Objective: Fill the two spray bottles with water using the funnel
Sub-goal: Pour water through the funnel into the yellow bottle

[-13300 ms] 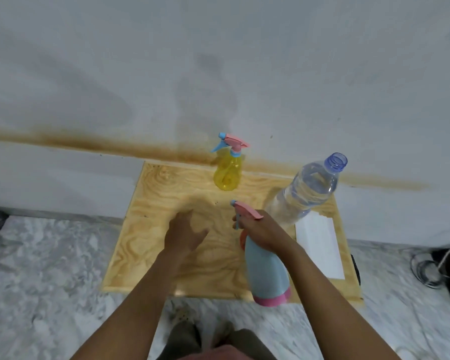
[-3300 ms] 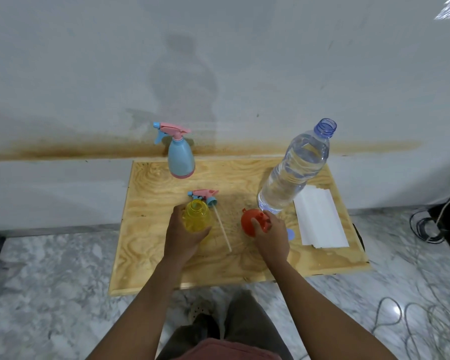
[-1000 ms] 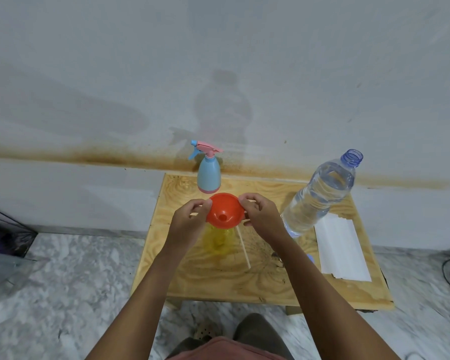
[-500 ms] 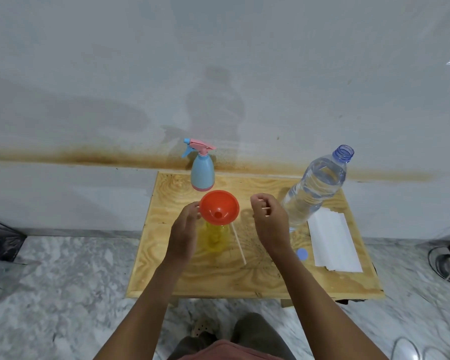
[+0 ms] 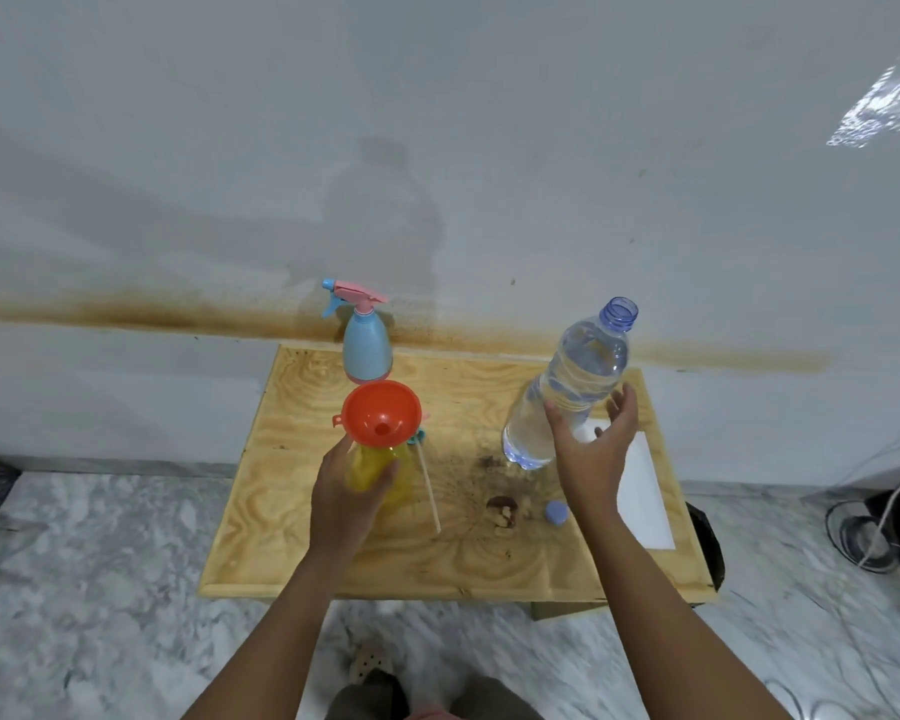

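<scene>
An orange funnel (image 5: 381,412) sits in the neck of the yellow spray bottle (image 5: 380,467), which stands on the wooden table (image 5: 333,543). My left hand (image 5: 346,491) grips that bottle's body. Its pink and blue spray head with a long white tube (image 5: 430,488) lies on the table just to the right. The blue spray bottle (image 5: 366,345) stands capped at the back by the wall. A large clear water bottle (image 5: 567,387) with no cap stands at the right. My right hand (image 5: 593,444) is open, fingers spread around its lower part, close to it or just touching.
A small blue cap (image 5: 557,511) lies on the table near my right wrist. White paper (image 5: 640,491) lies at the table's right side. A dark stain and a brown knot (image 5: 502,509) mark the wood. Cables (image 5: 874,527) lie on the marble floor at right.
My right hand has let go of the funnel and moved right to the water bottle. My left hand has slid from the funnel's rim down onto the yellow bottle.
</scene>
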The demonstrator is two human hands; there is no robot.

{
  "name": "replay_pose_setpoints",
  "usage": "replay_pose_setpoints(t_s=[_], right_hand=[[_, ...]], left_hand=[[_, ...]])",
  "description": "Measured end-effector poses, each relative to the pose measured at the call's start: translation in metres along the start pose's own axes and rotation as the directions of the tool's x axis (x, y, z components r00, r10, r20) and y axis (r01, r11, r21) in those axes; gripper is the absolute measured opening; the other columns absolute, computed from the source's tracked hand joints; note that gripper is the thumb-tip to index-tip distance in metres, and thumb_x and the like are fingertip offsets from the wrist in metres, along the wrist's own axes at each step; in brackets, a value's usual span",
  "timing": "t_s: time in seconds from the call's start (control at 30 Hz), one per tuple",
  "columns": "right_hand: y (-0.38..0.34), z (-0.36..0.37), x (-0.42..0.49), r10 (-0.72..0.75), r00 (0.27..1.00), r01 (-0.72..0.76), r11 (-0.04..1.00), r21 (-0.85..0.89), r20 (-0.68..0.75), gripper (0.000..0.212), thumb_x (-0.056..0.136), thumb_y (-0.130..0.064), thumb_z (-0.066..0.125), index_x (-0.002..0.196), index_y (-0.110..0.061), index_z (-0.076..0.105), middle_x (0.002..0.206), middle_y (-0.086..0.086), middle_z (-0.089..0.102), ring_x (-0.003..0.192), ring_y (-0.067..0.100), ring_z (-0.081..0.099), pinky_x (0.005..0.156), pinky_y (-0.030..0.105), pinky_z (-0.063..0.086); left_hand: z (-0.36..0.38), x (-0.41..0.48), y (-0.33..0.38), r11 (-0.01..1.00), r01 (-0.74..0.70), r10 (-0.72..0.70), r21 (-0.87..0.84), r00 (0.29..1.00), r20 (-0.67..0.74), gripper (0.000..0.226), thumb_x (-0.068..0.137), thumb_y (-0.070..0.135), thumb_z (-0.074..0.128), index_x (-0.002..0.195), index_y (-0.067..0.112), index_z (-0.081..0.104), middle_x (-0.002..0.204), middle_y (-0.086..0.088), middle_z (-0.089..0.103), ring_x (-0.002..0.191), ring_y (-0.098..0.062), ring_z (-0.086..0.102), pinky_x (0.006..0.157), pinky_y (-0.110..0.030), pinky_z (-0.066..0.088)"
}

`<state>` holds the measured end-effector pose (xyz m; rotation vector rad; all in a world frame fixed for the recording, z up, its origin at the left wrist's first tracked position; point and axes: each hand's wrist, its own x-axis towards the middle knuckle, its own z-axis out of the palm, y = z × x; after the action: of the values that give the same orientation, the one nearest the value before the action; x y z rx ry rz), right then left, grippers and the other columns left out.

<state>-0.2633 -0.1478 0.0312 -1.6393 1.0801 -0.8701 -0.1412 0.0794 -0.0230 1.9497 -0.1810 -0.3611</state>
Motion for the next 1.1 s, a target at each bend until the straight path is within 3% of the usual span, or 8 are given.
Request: replay_pose_setpoints(t_s=[0.17, 0.3, 0.37, 0.43, 0.57, 0.83, 1.03, 1.1], right_hand=[[0.005, -0.012, 0.032, -0.026, 0.991, 0.01, 0.993, 0.117, 0.132, 0.088, 0.07, -0.042, 0.088, 0.139, -0.03, 0.035, 0.136, -0.007, 0.05, 0.127, 0.005, 0.051, 0.107, 0.036, 0.046], [0.004, -0.015, 0.048, -0.083, 0.959, 0.04, 0.986, 0.163, 0.271, 0.086, 0.07, -0.032, 0.09, 0.14, -0.029, 0.04, 0.136, -0.008, 0.057, 0.124, 0.006, 0.057, 0.097, 0.023, 0.048], [0.004, -0.014, 0.053, -0.12, 0.951, 0.069, 0.981, 0.184, 0.283, 0.084, 0.071, -0.025, 0.09, 0.14, -0.027, 0.042, 0.132, -0.008, 0.059, 0.12, 0.006, 0.06, 0.094, 0.019, 0.05], [0.005, -0.011, 0.055, -0.153, 0.945, 0.098, 0.975, 0.199, 0.288, 0.088, 0.071, -0.02, 0.091, 0.142, -0.027, 0.04, 0.134, -0.006, 0.057, 0.121, 0.009, 0.06, 0.096, 0.026, 0.052], [0.005, -0.006, 0.059, -0.198, 0.936, 0.145, 0.97, 0.196, 0.29, 0.085, 0.073, -0.021, 0.089, 0.142, -0.026, 0.039, 0.133, -0.004, 0.056, 0.122, 0.012, 0.059, 0.1, 0.038, 0.053], [0.005, -0.005, 0.059, -0.234, 0.943, 0.194, 0.965, 0.179, 0.236, 0.078, 0.073, -0.019, 0.089, 0.137, -0.022, 0.044, 0.126, 0.0, 0.059, 0.114, 0.016, 0.062, 0.095, 0.04, 0.056], [-0.004, -0.01, 0.054, -0.325, 0.901, 0.285, 0.943, 0.174, 0.288, 0.081, 0.07, -0.042, 0.084, 0.137, -0.019, 0.046, 0.126, -0.001, 0.061, 0.114, 0.013, 0.062, 0.091, 0.028, 0.056], [-0.013, -0.011, 0.051, -0.369, 0.879, 0.317, 0.925, 0.21, 0.302, 0.078, 0.071, -0.043, 0.081, 0.135, -0.014, 0.047, 0.123, 0.002, 0.062, 0.112, 0.018, 0.064, 0.089, 0.027, 0.055]], left_hand=[[0.01, -0.004, 0.0, 0.995, -0.067, 0.064, -0.078, 0.997, -0.031, 0.04, 0.087, 0.027, 0.078, 0.12, 0.036, 0.058, 0.113, 0.032, 0.058, 0.119, -0.01, 0.054, 0.104, -0.042, 0.048], [0.015, -0.006, 0.005, 0.995, -0.051, 0.047, -0.089, 0.997, -0.055, 0.041, 0.088, 0.023, 0.076, 0.108, 0.051, 0.056, 0.102, 0.043, 0.061, 0.108, 0.007, 0.055, 0.101, -0.032, 0.046], [0.018, -0.006, 0.005, 0.995, -0.04, 0.034, -0.091, 0.997, -0.064, 0.042, 0.088, 0.022, 0.076, 0.108, 0.053, 0.055, 0.106, 0.037, 0.061, 0.111, 0.002, 0.055, 0.101, -0.032, 0.045], [0.021, -0.006, 0.006, 0.994, -0.026, 0.018, -0.105, 0.997, -0.079, 0.041, 0.087, 0.022, 0.077, 0.109, 0.05, 0.056, 0.111, 0.033, 0.058, 0.118, -0.005, 0.052, 0.102, -0.033, 0.044], [0.025, -0.006, 0.006, 0.993, -0.052, 0.039, -0.109, 0.992, -0.123, 0.045, 0.084, 0.029, 0.081, 0.123, 0.035, 0.06, 0.117, 0.022, 0.061, 0.121, -0.001, 0.049, 0.105, -0.032, 0.04], [0.026, -0.006, 0.011, 0.995, -0.062, 0.05, -0.083, 0.988, -0.143, 0.045, 0.084, 0.027, 0.08, 0.122, 0.034, 0.059, 0.108, 0.036, 0.054, 0.114, -0.001, 0.051, 0.1, -0.029, 0.043], [0.025, -0.004, 0.005, 0.995, -0.053, 0.039, -0.09, 0.989, -0.145, 0.047, 0.083, 0.026, 0.081, 0.125, 0.032, 0.06, 0.112, 0.033, 0.058, 0.105, 0.028, 0.048, 0.103, -0.032, 0.044], [0.026, -0.004, 0.005, 0.995, -0.056, 0.042, -0.088, 0.989, -0.145, 0.047, 0.083, 0.026, 0.081, 0.124, 0.034, 0.059, 0.114, 0.033, 0.058, 0.106, 0.03, 0.046, 0.104, -0.032, 0.044]])
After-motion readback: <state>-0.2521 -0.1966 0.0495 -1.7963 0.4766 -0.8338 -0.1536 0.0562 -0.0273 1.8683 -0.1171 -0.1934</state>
